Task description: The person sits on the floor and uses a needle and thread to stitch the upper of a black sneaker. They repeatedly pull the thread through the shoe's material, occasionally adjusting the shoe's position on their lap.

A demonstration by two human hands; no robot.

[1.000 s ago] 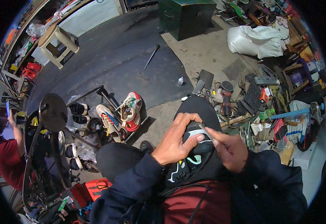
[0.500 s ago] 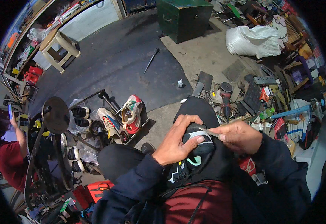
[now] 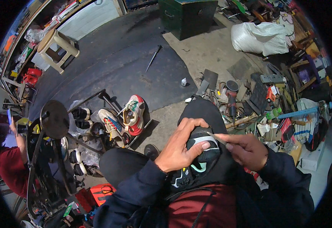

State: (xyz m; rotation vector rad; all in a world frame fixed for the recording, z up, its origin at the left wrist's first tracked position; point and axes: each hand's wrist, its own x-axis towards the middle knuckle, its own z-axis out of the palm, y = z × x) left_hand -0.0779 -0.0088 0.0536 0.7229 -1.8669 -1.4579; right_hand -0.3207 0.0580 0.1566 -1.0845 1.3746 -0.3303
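Note:
On my raised right thigh rests a black shoe (image 3: 208, 155) with a white band near its toe and mint green and yellow details. My left hand (image 3: 183, 146) is wrapped round the shoe's left side, its thumb pressed near the white band. Between the fingers of my right hand (image 3: 246, 150) is a thin metal blade (image 3: 220, 139), pinched with its pointed tip toward the shoe's toe edge. Whether the tip touches the shoe I cannot tell. My right fingers and palm hide the blade's rear end.
To the left, beige-and-red sneakers (image 3: 133, 116) rest by a metal stand (image 3: 55, 119). An angle grinder (image 3: 232, 99) lies among tools at right. A white sack (image 3: 259, 38), green chest (image 3: 187, 19), stool (image 3: 57, 49) and small bottle (image 3: 184, 81) stand farther off. A person (image 3: 12, 165) sits at far left.
The blade has turned from nearly level to slanting down toward my right hand, which has tilted and dropped slightly. My left hand keeps its hold on the shoe.

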